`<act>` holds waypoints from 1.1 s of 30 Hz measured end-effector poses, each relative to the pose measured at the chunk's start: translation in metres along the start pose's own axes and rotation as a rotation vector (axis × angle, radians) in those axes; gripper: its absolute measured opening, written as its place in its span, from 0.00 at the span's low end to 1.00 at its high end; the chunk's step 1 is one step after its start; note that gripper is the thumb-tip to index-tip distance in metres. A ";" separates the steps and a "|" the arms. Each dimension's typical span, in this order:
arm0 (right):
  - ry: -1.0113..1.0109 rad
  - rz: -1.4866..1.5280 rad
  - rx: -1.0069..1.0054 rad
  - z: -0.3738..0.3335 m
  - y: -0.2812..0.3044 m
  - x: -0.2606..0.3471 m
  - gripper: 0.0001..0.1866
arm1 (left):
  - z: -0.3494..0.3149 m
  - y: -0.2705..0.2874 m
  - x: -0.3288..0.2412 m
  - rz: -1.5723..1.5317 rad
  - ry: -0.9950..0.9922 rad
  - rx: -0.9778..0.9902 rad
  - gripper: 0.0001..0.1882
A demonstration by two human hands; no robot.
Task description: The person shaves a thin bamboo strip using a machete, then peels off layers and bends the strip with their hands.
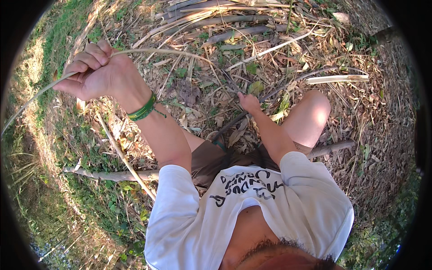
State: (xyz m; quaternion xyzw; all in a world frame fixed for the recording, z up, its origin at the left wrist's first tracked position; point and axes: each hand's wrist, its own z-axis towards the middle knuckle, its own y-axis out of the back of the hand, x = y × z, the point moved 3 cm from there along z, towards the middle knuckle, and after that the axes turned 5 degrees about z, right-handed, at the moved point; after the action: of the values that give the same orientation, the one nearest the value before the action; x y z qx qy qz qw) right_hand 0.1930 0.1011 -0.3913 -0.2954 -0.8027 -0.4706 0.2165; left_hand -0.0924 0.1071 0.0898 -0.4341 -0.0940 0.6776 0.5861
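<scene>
Upper left of frame: left hand [92,72] pinches the pale strip [157,51], which arches over leaf litter [189,94] toward centre. There the right hand [250,103] curls inward (from my distance, I can't tell what it grips). Step, I judge: working the strip lengthwise; next move calls for steady tension. I see no containers.
</scene>
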 end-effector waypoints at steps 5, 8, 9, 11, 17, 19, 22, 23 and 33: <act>-0.476 0.664 0.531 0.025 -0.003 0.006 0.35 | -0.003 -0.007 0.003 0.021 -0.005 -0.039 0.37; -0.322 0.767 0.405 -0.008 0.018 0.069 0.32 | 0.001 0.001 0.002 0.072 -0.016 -0.074 0.37; -0.220 0.711 0.328 -0.013 0.027 0.079 0.32 | 0.000 0.002 0.003 0.075 -0.012 -0.062 0.37; -0.072 0.705 0.226 -0.037 0.045 0.111 0.33 | -0.001 0.008 0.001 0.083 -0.016 -0.030 0.37; 0.063 0.138 -0.033 -0.011 -0.042 0.019 0.35 | -0.002 -0.015 0.004 0.090 -0.045 -0.025 0.36; -0.010 -0.032 -0.103 0.041 -0.045 -0.027 0.39 | -0.006 -0.037 0.032 0.067 -0.024 0.100 0.36; -0.259 0.508 0.360 0.012 -0.012 0.052 0.38 | -0.002 -0.006 0.003 0.094 -0.028 -0.027 0.36; -0.220 0.559 0.343 -0.009 0.011 0.086 0.37 | -0.001 0.003 -0.003 0.141 -0.043 -0.065 0.36; 0.010 -0.144 -0.026 0.007 -0.042 -0.031 0.32 | -0.002 -0.036 0.024 0.067 -0.014 0.030 0.36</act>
State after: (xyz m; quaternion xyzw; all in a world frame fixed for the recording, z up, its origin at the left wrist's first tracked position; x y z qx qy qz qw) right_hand 0.1868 0.0829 -0.4404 -0.2375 -0.8146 -0.4968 0.1822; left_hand -0.0634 0.1379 0.0998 -0.4234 -0.0733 0.7013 0.5688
